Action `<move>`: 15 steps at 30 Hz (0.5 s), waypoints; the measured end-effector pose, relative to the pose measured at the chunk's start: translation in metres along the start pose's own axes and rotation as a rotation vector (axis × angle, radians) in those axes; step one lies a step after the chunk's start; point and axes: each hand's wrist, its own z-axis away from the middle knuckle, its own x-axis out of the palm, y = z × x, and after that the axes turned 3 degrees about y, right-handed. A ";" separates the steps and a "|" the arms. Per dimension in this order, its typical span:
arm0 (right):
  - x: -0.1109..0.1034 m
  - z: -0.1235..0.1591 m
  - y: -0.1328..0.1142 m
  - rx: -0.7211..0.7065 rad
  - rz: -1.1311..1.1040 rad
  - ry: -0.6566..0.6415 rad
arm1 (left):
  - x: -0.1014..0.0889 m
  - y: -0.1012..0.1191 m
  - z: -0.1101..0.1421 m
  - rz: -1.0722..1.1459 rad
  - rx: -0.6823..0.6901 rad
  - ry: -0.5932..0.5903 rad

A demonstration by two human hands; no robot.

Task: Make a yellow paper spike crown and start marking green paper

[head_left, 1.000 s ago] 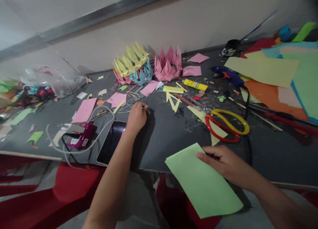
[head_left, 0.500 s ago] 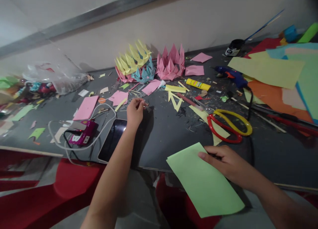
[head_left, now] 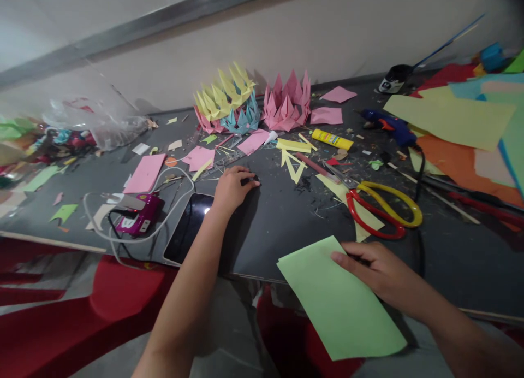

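My right hand [head_left: 370, 266] grips a folded light green paper [head_left: 339, 301] by its upper right edge, thumb on top. The sheet hangs over the table's front edge. My left hand [head_left: 234, 189] is low over the dark table [head_left: 278, 219], its thumb and index tips close together. A tiny dark bit shows at those fingertips, too small to name. Under the left forearm lies a phone [head_left: 186, 230], partly covered. Scissors [head_left: 380, 208] with red and yellow handles lie beyond my right hand, on a pale yellow paper strip [head_left: 370, 218].
Folded paper crowns, yellow [head_left: 225, 94], blue [head_left: 242, 118] and pink [head_left: 287, 102], stand by the wall. A yellow glue stick [head_left: 332, 139], a glue gun [head_left: 387, 128] and coloured sheets [head_left: 450, 118] lie right. A purple power adapter [head_left: 141, 214] with cables and a plastic bag [head_left: 106, 124] are left.
My left hand has moved right and slightly nearer across the table, from beside the pink scraps. The right hand still holds the green paper. The view has shifted slightly.
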 end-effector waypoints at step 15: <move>0.000 0.000 0.001 0.004 -0.010 -0.012 | -0.001 -0.001 -0.001 -0.082 -0.108 0.146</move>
